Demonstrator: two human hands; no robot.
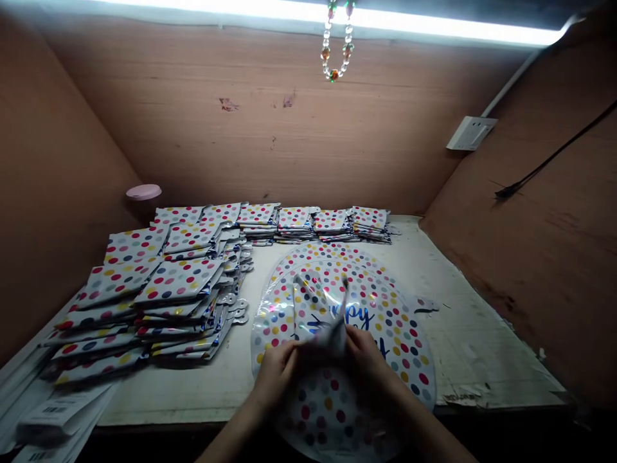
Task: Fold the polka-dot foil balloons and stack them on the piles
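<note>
Both hands grip a polka-dot foil balloon (pixel 311 308) that is partly folded and blurred in the middle. My left hand (pixel 278 368) pinches its near left side. At its right side my right hand (pixel 367 355) has its fingers closed on a raised, bent edge. Under the hands a flat round foil balloon (pixel 402 321) with colored dots and blue lettering lies on the table, its pale tail (pixel 425 305) pointing right. A dotted part hangs over the table's front edge between my forearms; I cannot tell which balloon it belongs to.
Stacks of folded dotted balloons (pixel 178 280) fill the left of the white tabletop (pixel 463 334), and smaller stacks (pixel 294 218) line the back. Labelled white packets (pixel 60 411) lie front left. A bead string (pixel 334 74) hangs overhead; a black cable (pixel 554 154) hangs right.
</note>
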